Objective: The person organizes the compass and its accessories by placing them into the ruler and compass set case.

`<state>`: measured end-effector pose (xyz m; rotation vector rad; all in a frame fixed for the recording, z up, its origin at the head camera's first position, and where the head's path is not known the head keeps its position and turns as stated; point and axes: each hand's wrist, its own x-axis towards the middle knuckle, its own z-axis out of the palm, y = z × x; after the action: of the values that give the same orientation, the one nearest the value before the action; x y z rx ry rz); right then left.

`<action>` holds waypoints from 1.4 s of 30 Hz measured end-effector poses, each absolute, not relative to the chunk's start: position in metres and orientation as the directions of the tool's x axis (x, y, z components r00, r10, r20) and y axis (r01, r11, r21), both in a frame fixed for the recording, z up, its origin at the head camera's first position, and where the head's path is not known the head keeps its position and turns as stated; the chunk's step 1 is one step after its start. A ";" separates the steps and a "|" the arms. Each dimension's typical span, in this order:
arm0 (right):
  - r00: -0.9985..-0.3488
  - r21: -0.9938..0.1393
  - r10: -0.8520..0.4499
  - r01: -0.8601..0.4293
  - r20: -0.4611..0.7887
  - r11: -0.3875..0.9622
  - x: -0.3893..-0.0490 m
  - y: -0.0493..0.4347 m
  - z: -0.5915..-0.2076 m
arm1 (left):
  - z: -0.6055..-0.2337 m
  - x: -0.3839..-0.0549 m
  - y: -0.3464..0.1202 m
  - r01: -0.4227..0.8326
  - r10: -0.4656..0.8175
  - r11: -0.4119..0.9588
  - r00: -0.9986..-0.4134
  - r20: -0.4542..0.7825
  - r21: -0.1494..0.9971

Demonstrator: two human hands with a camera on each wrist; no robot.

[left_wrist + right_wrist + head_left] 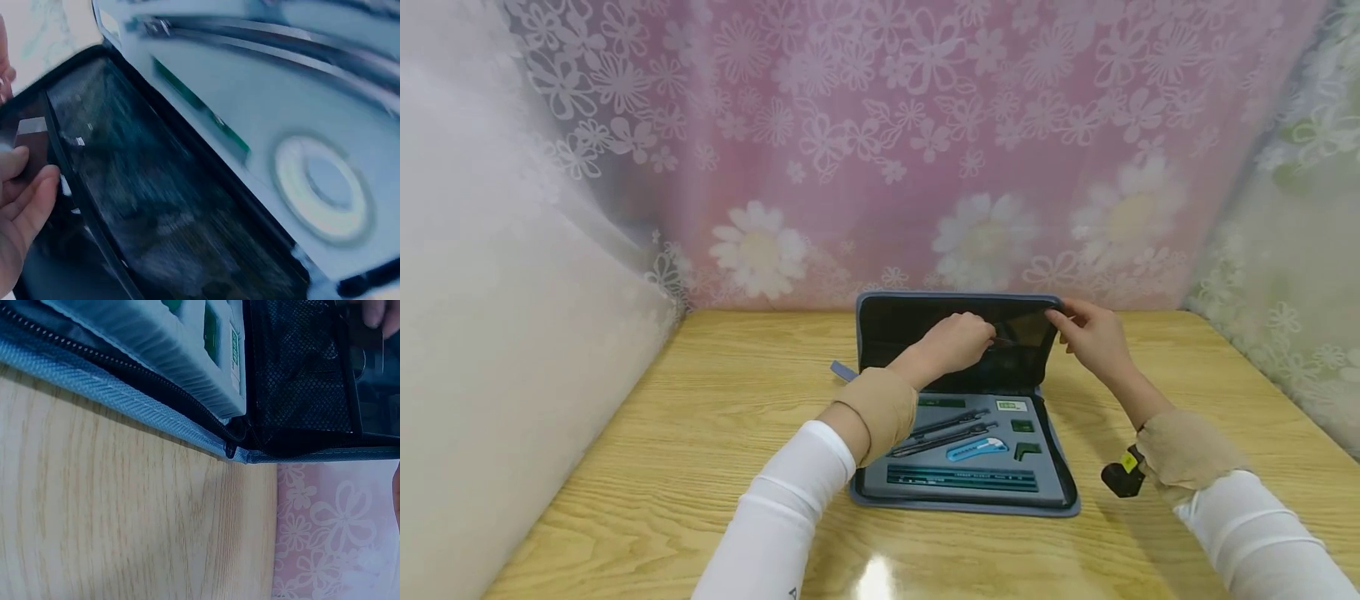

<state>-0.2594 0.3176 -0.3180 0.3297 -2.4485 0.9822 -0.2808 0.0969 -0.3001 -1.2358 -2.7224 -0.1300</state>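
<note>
A blue-grey zippered case (966,506) stands unfolded on the table, lid (895,321) raised, its inside black with a mesh pocket (294,369). My left hand (955,342) is in front of the lid and pinches a thin, flat, dark piece (32,140) between thumb and fingers, close to the pocket's edge; its kind cannot be told. With thumb and fingers my right hand (1093,337) grips the lid's upper right corner. Lying in the grey tray (872,483) are a blue utility knife (976,450), two compasses (943,437), pencils (962,478) and a boxed eraser (1011,406).
A white ring (322,187), probably a tape roll, sits in the tray, partly hidden by my left arm in the head view. Small green pieces (1022,426) lie at the tray's right. A pink flowered curtain (880,167) hangs behind the wooden table (737,400).
</note>
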 end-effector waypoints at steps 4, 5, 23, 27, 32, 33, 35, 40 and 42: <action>-0.858 -0.583 -0.037 -0.379 0.512 0.718 -0.259 0.318 -0.317 | -0.303 -0.276 0.113 0.755 0.756 0.651 -0.636 0.156 -0.079; -0.858 -0.584 -0.035 -0.377 0.512 0.719 -0.259 0.318 -0.317 | -0.304 -0.275 0.116 0.753 0.757 0.651 -0.633 0.164 -0.100; -0.840 -0.594 -0.028 -0.407 0.542 0.694 -0.261 0.317 -0.321 | -0.326 -0.269 0.123 0.697 0.737 0.668 -0.567 0.368 -0.262; -0.840 -0.591 -0.031 -0.408 0.542 0.696 -0.262 0.317 -0.322 | -0.327 -0.267 0.118 0.718 0.735 0.657 -0.541 0.408 -0.230; -0.842 -0.579 -0.053 -0.414 0.537 0.703 -0.261 0.318 -0.321 | -0.308 -0.268 0.087 0.741 0.666 0.628 -0.355 0.656 -0.237; -0.840 -0.574 -0.062 -0.419 0.538 0.704 -0.261 0.318 -0.321 | -0.302 -0.270 0.078 0.740 0.644 0.631 -0.331 0.689 -0.234; -0.835 -0.552 -0.081 -0.429 0.544 0.715 -0.260 0.319 -0.319 | -0.288 -0.274 0.058 0.724 0.617 0.654 -0.343 0.708 -0.220; -0.800 -0.432 -0.165 -0.470 0.577 0.770 -0.257 0.322 -0.312 | -0.261 -0.281 0.003 0.661 0.611 0.737 -0.562 0.557 -0.142; -0.781 -0.372 -0.215 -0.495 0.586 0.785 -0.255 0.324 -0.309 | -0.256 -0.283 -0.018 0.653 0.612 0.751 -0.632 0.475 -0.099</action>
<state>-0.2548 0.3237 -0.3085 0.5288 -2.4470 0.7095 -0.2833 -0.0184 -0.2565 -0.9560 -2.4605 -0.1127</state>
